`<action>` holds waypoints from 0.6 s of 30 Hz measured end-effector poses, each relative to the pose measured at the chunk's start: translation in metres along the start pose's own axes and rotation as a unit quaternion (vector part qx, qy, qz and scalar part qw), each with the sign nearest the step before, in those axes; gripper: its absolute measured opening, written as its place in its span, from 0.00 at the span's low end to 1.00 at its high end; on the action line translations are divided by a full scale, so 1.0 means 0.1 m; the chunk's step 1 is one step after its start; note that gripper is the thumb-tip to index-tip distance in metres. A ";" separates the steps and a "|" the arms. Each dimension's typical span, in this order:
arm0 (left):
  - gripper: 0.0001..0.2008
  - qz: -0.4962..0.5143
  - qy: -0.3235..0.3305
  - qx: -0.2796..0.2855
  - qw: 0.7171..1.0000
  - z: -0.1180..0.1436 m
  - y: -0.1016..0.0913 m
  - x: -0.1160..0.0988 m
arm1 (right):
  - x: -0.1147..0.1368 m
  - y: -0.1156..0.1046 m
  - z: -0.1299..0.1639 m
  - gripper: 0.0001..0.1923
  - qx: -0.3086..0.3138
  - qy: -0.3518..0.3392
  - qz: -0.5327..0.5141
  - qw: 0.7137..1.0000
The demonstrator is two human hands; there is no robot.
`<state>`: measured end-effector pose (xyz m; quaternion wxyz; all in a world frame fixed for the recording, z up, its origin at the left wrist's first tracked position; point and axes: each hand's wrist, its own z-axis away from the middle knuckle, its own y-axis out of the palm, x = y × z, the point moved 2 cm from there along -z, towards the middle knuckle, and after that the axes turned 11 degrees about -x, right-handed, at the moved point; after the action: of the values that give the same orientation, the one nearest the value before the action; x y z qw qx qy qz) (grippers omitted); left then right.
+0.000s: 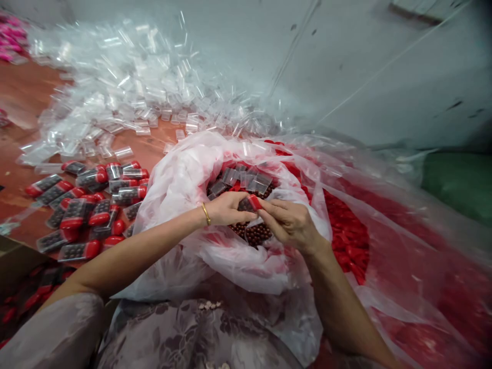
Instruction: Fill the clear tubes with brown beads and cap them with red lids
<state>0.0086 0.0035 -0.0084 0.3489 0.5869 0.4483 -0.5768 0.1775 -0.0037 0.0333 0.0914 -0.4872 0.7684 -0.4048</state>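
Observation:
Above an open plastic bag (184, 169), my two hands meet at one small clear container (246, 204) filled with dark balls. My left hand (225, 207), with a gold bracelet at the wrist, grips the container's body between thumb and fingers. At its other end, the fingers of my right hand (290, 220) pinch the red cap (254, 202). Beneath them the bag holds many dark brown balls (258, 234). Several clear plastic tubes (259, 182) lie on the balls, along with some red pieces.
Filled containers with red caps (96, 210) are heaped at the left on the reddish table (23, 107). Behind them spreads a large pile of clear tubes (146, 87). A plastic bag of red caps (346, 230) lies at the right. Pink pieces (11, 36) sit far left.

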 end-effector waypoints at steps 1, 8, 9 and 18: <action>0.12 -0.020 0.008 0.016 1.000 0.00 0.02 -0.02 | -0.01 0.00 -0.01 0.13 -0.005 0.033 -0.022 0.999; 0.12 -0.202 0.074 0.055 0.975 -0.01 0.10 -0.16 | -0.04 0.44 -0.10 0.34 -0.115 0.412 -0.288 0.857; 0.11 -0.225 0.079 0.052 0.970 -0.01 0.11 -0.16 | -0.04 0.51 -0.11 0.35 -0.082 0.434 -0.312 0.841; 0.13 -0.474 0.091 0.044 0.875 0.04 0.20 -0.07 | -0.06 0.58 0.02 0.38 0.040 0.376 -0.244 0.893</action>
<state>0.0266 -0.0081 -0.0043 -0.0349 0.3687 0.6770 -0.6360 0.1422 0.0116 -0.0110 -0.2863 -0.4666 0.5854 -0.5980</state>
